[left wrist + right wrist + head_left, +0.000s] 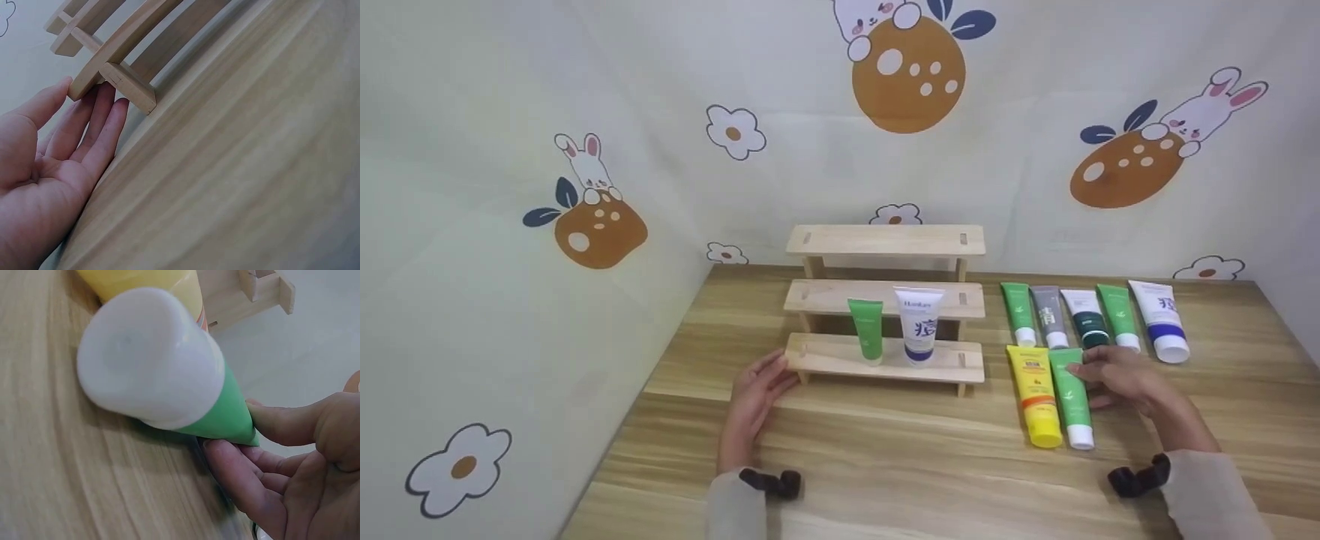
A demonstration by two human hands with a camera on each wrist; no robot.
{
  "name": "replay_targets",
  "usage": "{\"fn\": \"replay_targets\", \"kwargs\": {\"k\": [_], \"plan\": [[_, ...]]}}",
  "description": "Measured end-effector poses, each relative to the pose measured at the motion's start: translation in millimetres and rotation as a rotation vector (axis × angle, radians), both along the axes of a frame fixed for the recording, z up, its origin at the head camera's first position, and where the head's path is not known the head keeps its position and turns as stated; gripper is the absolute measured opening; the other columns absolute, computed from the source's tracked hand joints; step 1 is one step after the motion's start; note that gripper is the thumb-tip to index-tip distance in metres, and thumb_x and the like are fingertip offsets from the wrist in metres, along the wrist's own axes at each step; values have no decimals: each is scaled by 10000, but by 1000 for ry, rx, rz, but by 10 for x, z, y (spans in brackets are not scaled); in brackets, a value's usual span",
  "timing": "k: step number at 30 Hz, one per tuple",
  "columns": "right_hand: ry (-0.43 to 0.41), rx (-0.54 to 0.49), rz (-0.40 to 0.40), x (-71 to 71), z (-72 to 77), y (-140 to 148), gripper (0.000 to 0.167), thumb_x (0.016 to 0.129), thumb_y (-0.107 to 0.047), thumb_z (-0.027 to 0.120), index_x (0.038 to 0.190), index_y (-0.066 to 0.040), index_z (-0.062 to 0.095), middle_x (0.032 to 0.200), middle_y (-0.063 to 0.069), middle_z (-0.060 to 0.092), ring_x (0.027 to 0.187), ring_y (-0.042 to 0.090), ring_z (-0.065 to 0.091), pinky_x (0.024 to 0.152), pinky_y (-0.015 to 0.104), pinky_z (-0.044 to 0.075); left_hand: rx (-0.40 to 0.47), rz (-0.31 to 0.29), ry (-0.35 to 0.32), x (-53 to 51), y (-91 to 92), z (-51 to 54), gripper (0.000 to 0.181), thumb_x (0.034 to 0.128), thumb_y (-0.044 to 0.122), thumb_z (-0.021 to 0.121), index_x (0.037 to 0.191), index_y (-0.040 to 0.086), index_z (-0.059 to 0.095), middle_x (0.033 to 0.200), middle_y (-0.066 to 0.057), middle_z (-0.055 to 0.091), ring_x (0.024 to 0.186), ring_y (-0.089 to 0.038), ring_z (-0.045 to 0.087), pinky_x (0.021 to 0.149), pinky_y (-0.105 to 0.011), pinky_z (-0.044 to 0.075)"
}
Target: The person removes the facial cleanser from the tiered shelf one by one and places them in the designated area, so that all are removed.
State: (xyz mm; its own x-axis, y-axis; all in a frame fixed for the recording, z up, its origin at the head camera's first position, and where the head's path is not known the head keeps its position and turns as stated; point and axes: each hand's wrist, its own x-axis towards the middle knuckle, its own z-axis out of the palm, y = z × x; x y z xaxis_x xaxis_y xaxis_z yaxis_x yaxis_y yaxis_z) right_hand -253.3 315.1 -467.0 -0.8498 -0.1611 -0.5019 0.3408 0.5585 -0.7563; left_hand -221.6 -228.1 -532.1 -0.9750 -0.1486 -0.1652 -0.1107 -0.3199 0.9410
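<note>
At the left end of the wooden tiered stand point(825, 351), my left hand point(757, 390) pinches the lowest step, thumb at the plank's edge point(84, 84) and fingers beneath it. On that step a small green tube point(867, 330) and a white tube with a blue band point(920, 322) stand upright on their caps. My right hand point(1121, 379) holds a green tube point(1069, 382) near its flat end, between thumb and fingers; its white cap point(140, 354) faces the right wrist camera. Beside it lies a yellow tube point(1035, 390), cap toward me.
Behind the right hand lies a row of tubes: green point(1018, 311), grey point(1048, 315), white and dark green point(1086, 315), another green point(1117, 315), and white with blue point(1159, 315). A printed cloth point(810, 172) rises behind the wooden tabletop point(885, 465).
</note>
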Motion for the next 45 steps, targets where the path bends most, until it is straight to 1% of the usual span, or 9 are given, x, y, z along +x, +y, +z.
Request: {"fn": "replay_targets", "kwargs": {"k": [7, 13, 17, 21, 27, 34, 39, 42, 45], "plan": [[3, 1, -21, -6, -14, -9, 771, 982, -353, 642, 1467, 126, 284, 1323, 327, 472, 935, 212, 630, 793, 347, 645, -6, -7, 4, 15, -14, -17, 491, 992, 78, 608, 1400, -129, 430, 1160, -70, 657, 1006, -150, 691, 984, -350, 604], [33, -47, -8, 3, -23, -18, 738, 998, -296, 622, 1447, 172, 271, 1276, 348, 506, 871, 171, 660, 783, 373, 658, -13, 5, -3, 21, -14, -12, 471, 988, 85, 620, 1378, -123, 459, 1100, -59, 690, 993, -153, 703, 959, -353, 616], [34, -22, 3, 4, 2, -19, 784, 990, -316, 635, 1460, 184, 257, 1322, 388, 488, 884, 165, 665, 788, 362, 657, -25, 9, 0, 26, -22, -18, 470, 987, 94, 625, 1373, -124, 470, 1087, -54, 702, 995, -153, 704, 952, -357, 619], [34, -2, 7, 14, 52, -5, 775, 983, -300, 647, 1462, 184, 277, 1362, 399, 470, 938, 179, 670, 816, 354, 655, -24, 5, -1, 33, -30, -22, 488, 988, 109, 630, 1383, -122, 460, 1101, -50, 696, 1005, -147, 698, 965, -348, 613], [78, 30, -21, 51, 182, 63, 634, 991, -298, 638, 1408, 130, 427, 1225, 282, 637, 922, 168, 694, 808, 361, 658, -26, 10, -17, 30, -27, -17, 502, 983, 122, 640, 1390, -109, 458, 1150, -82, 680, 1022, -157, 696, 990, -356, 602], [102, -1, -16, 132, 355, 12, 684, 969, -390, 655, 1439, 55, 434, 1245, 239, 651, 964, 211, 710, 848, 376, 643, -34, 6, -21, 32, -22, -12, 514, 984, 128, 639, 1402, -104, 451, 1216, -132, 653, 1034, -166, 692, 1001, -363, 597], [178, -31, 10, 200, 478, -128, 675, 956, -397, 673, 1425, 42, 468, 1231, 187, 680, 995, 194, 713, 849, 347, 643, -21, -4, -7, 34, -17, -8, 525, 988, 115, 629, 1412, -119, 427, 1185, -103, 656, 1009, -158, 694, 985, -340, 603], [256, -56, 9, 268, 578, -220, 643, 947, -401, 685, 1393, 29, 511, 1194, 93, 710, 975, 121, 711, 835, 326, 650, -10, -6, -6, 21, -9, -7, 502, 990, 87, 616, 1405, -125, 429, 1120, -59, 676, 981, -155, 702, 964, -328, 612], [357, -86, -15, 347, 697, -310, 595, 957, -394, 672, 1373, 8, 534, 1119, -44, 713, 927, 50, 708, 808, 280, 649, 2, 1, -1, 2, 2, 4, 496, 987, 80, 619, 1399, -127, 435, 1111, -61, 683, 983, -164, 705, 960, -338, 615]]}}
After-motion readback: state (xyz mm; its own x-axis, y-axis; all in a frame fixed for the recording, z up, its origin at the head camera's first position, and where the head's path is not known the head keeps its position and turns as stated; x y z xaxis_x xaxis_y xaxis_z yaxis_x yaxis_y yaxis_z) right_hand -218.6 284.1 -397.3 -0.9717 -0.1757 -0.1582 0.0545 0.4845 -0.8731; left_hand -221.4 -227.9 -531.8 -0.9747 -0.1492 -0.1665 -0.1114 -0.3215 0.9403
